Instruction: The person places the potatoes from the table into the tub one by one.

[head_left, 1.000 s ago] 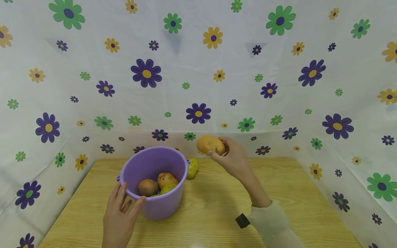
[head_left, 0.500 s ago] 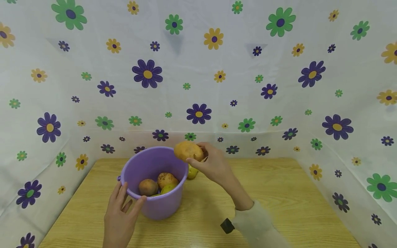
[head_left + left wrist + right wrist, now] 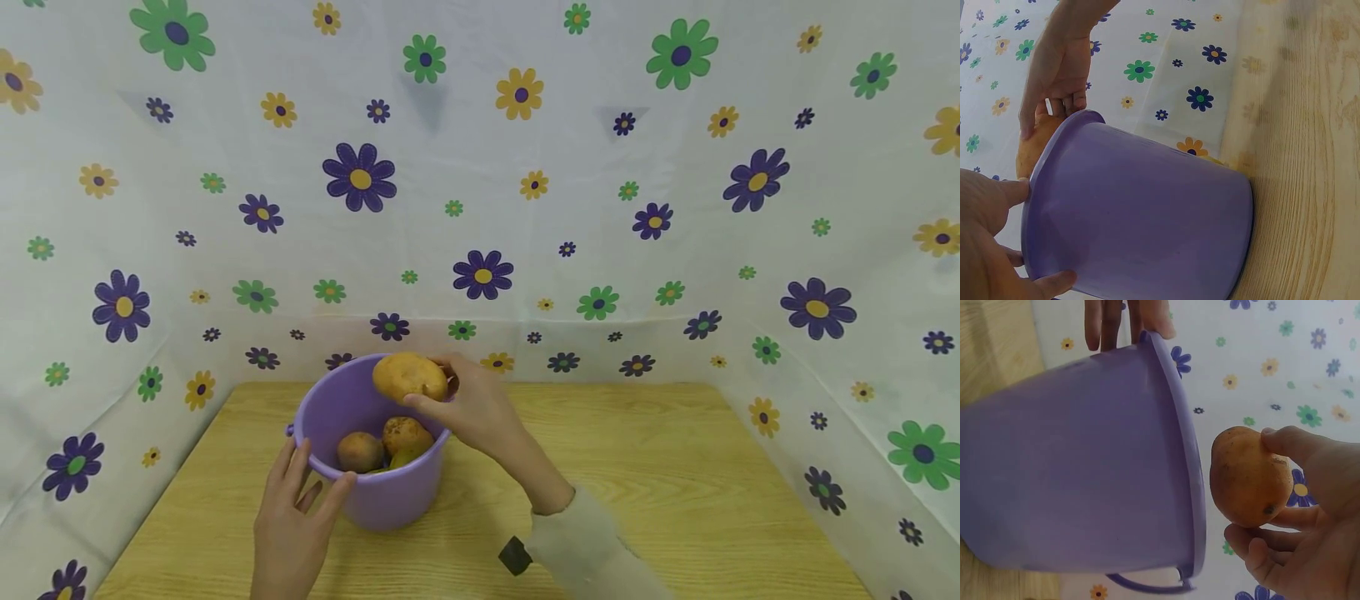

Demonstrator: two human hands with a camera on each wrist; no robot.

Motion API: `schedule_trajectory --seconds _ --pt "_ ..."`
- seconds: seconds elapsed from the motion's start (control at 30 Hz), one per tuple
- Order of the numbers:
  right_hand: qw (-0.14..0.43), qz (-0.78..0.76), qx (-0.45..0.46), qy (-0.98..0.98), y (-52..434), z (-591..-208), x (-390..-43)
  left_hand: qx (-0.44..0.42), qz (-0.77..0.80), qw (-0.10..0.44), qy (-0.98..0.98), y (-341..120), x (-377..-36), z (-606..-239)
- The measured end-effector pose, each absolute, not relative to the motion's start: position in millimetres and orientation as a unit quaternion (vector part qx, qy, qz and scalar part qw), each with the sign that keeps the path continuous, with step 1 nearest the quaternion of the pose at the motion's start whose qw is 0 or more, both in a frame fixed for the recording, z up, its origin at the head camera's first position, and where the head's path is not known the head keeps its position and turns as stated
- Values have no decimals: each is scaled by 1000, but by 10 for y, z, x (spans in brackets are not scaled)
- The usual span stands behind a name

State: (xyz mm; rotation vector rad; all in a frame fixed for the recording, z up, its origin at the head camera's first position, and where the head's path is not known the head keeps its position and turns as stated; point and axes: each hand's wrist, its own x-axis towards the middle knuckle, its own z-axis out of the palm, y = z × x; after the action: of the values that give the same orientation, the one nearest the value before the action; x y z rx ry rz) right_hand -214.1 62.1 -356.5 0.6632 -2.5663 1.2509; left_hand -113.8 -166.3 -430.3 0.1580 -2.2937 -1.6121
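My right hand (image 3: 476, 408) holds a tan potato (image 3: 407, 377) between thumb and fingers, over the right side of a purple bucket (image 3: 386, 504). In the right wrist view the potato, with a dark blemish, is just outside the rim line. My left hand (image 3: 291, 521) rests spread fingers and thumb on the near-left rim, as the left wrist view also shows. Inside the bucket lie a brown roundish piece (image 3: 360, 452), a speckled tan one (image 3: 406, 437) and a yellow-green one (image 3: 411, 454), partly hidden by the near wall.
The bucket stands on a wood-grain table (image 3: 637, 483). A flower-printed white sheet (image 3: 570, 150) encloses the back and sides. Behind the bucket, a sliver of something yellow (image 3: 1213, 160) shows in the left wrist view. The bucket's handle (image 3: 1147, 586) hangs at its side.
My right hand has carried the potato leftward and slightly down, from right of the bucket to over its opening. The left hand has stayed at the rim.
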Motion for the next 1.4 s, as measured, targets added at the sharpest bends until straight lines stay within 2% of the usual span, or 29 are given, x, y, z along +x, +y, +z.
schedule_trajectory --seconds 0.53,1.1,1.4 --pt "89 441 233 -862 295 -3576 -2222 59 -561 153 -812 -1683 -1156 -4315" --pt "130 385 241 -881 289 -3710 -2291 57 -567 175 -803 -1663 -1147 -4313" --pt "133 396 255 -872 315 -3722 -2298 63 -567 162 -805 -1672 -1145 -4315"
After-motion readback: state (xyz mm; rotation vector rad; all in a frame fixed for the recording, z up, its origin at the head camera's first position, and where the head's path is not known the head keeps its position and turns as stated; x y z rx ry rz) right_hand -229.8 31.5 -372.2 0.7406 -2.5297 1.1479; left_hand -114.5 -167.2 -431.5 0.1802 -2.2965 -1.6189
